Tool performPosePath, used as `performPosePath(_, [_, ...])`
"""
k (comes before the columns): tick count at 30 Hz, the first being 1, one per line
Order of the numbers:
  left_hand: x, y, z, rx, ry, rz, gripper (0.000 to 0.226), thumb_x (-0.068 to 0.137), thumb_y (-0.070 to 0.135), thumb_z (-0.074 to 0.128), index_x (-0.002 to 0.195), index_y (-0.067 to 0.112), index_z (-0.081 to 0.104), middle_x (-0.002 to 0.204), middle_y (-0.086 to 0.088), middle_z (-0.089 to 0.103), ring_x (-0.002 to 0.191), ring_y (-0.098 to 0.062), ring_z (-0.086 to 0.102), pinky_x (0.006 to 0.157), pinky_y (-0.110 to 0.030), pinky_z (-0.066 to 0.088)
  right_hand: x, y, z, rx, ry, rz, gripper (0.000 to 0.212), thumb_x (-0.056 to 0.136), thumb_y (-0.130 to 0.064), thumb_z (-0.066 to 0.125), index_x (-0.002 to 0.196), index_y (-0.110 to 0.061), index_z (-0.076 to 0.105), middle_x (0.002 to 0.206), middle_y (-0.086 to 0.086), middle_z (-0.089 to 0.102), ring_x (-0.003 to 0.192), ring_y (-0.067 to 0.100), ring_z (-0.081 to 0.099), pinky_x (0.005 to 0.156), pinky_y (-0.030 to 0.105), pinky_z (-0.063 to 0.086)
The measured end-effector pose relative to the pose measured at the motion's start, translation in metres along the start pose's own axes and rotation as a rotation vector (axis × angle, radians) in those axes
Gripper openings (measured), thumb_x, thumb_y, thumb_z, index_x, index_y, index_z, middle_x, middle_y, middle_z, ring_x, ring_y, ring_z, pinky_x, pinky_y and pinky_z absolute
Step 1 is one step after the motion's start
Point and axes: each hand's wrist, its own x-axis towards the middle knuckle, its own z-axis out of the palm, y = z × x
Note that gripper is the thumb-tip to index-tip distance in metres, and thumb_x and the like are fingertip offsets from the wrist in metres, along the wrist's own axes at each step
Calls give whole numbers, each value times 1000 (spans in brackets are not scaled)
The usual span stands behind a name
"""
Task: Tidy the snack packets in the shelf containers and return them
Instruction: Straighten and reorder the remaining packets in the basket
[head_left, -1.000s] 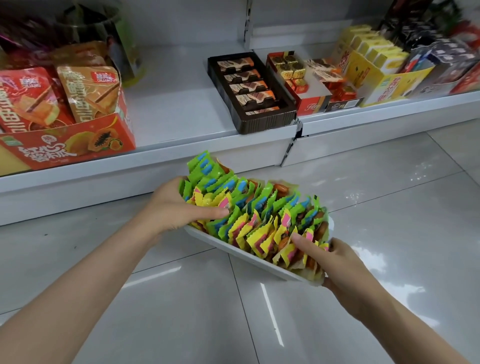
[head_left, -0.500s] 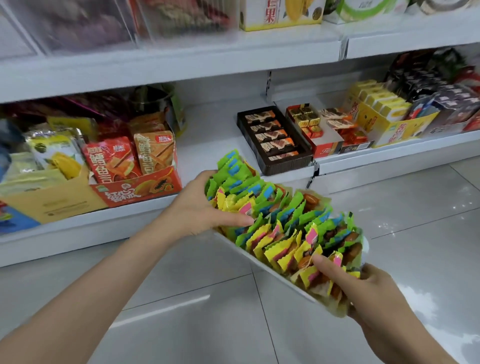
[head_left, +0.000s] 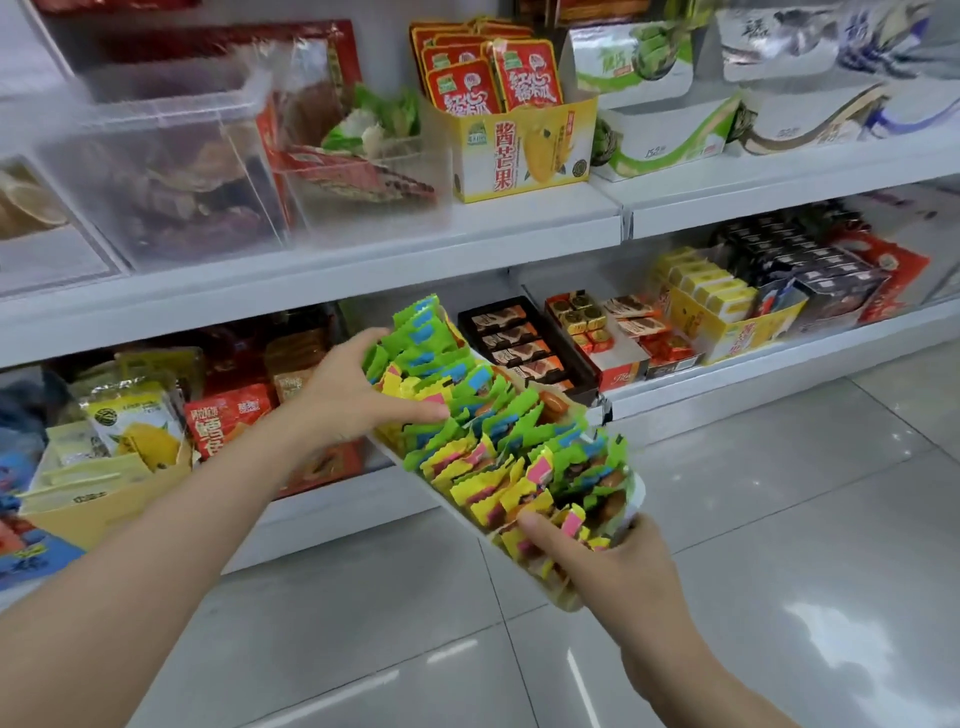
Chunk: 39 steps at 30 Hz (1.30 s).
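**Tray of snack packets raised toward the shelves**

The right hand (head_left: 618, 561) grips the near end of the white tray (head_left: 457, 506), now higher than before. The left hand (head_left: 353, 395) holds its far end, thumb over green packets (head_left: 498, 431). Beyond the tray, a brown chocolate box (head_left: 524, 348) sits on the low shelf (head_left: 779, 364).

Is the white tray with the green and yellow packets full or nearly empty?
Full: green and yellow packets stand packed in rows along the white tray, end to end.

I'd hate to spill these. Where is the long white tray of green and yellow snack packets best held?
Probably at its two short ends, from outside: the tray is long, narrow, tilted and packed. The left hand cups the far end, the right hand the near end, its thumb on the packets.
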Motion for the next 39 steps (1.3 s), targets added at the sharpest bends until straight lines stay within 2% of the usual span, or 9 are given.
performPosePath(8, [60, -1, -8, 120, -112, 45, 113, 34, 64, 92, 135, 33, 53, 134, 17, 54, 126, -5, 49, 108, -26, 37, 20, 2, 21, 96, -39, 154, 124, 0, -54, 94, 111, -15, 53, 104, 4, 64, 97, 26, 67, 84, 51, 58])
performPosePath(13, [69, -7, -11, 120, -147, 50, 72, 41, 65, 86, 106, 53, 58, 109, 29, 67, 105, 5, 63, 104, -31, 49, 24, -25, 17, 236, -99, 178, 153, 12, -32, 94, 148, -43, 24, 118, 0, 56, 103, 27, 63, 69, 56, 60])
performPosePath(17, [63, 2, -10, 209, -136, 27, 89, 49, 75, 79, 128, 41, 54, 125, 17, 64, 116, -8, 60, 108, -37, 46, 20, -32, 23, 209, -103, 184, 142, 22, -34, 94, 144, -41, 22, 104, -12, 55, 91, 19, 62, 59, 50, 60])
performPosePath(20, [31, 2, -5, 252, 43, -54, 94, 78, 76, 59, 152, 26, 29, 159, -7, 29, 149, -23, 23, 122, -38, 19, 20, -37, 27, 222, -78, 188, 126, 34, -30, 97, 139, -37, 27, 108, -2, 61, 92, 28, 68, 54, 46, 60])
performPosePath(24, [-56, -25, 21, 20, -20, 16, 111, 66, 94, 41, 152, 46, -10, 159, 30, -21, 141, 17, -18, 116, -20, -1, 21, -54, 34, 247, -98, 141, 109, 48, -23, 97, 133, -34, 30, 113, 4, 65, 89, 30, 73, 53, 40, 60])
performPosePath(29, [-84, -40, 50, -91, -150, 146, 116, 71, 66, 76, 148, 59, -11, 154, 43, 4, 141, 21, 7, 113, -10, 23, 22, -65, 52, 224, -225, 65, 90, 52, -29, 96, 120, -27, 37, 106, 6, 71, 87, 24, 75, 61, 37, 62])
performPosePath(34, [-67, -56, 38, -144, 3, 180, 100, 80, 45, 78, 154, 45, 10, 161, 20, 23, 149, -4, 22, 120, -46, 27, 30, -44, 42, -79, -365, -126, 65, 73, -28, 87, 114, -56, 44, 95, -8, 75, 89, 7, 73, 71, 34, 63])
performPosePath(37, [-65, -65, 35, -164, 56, 163, 88, 78, 35, 76, 135, 74, 20, 141, 41, 43, 136, 10, 39, 113, -22, 36, 45, -26, 37, -417, -267, -381, 75, 88, -31, 73, 141, -54, 25, 94, -17, 68, 86, 3, 68, 68, 31, 61])
performPosePath(39, [-62, -71, 36, -186, 74, 156, 89, 81, 34, 79, 133, 75, 20, 133, 47, 45, 129, 18, 40, 104, -8, 35, 60, -18, 40, -454, -166, -481, 71, 88, -36, 71, 148, -42, 34, 84, -14, 71, 79, 4, 68, 71, 35, 61])
